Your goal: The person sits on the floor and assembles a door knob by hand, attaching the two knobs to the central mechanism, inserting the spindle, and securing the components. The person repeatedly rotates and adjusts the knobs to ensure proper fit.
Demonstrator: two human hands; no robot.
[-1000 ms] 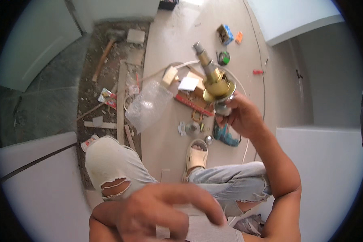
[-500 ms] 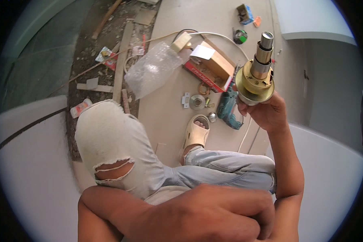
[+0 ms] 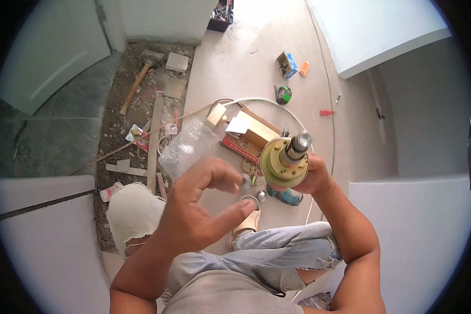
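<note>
My right hand (image 3: pixel 311 180) grips a round brass-coloured lock body (image 3: pixel 283 163) with a grey metal spindle (image 3: pixel 296 146) sticking up toward the camera. My left hand (image 3: pixel 199 209) is raised just left of it, fingers spread and curled, holding nothing. Between the two hands, down on the floor, lie small metal lock parts (image 3: pixel 251 175). I am sitting with my knees in torn light jeans (image 3: pixel 136 220) below the hands.
On the floor lie an open cardboard box (image 3: pixel 248 131), a clear plastic bag (image 3: pixel 186 146), a white cable (image 3: pixel 277 104), a tape measure (image 3: pixel 283 94), a small blue box (image 3: pixel 288 65), a red screwdriver (image 3: pixel 326 112), a hammer (image 3: pixel 138 78) on rubble, and a teal drill (image 3: pixel 287 195).
My left hand has risen from low in the picture to beside the lock body, fingers now spread. The lock body has tilted so its flat face and spindle point at the camera.
</note>
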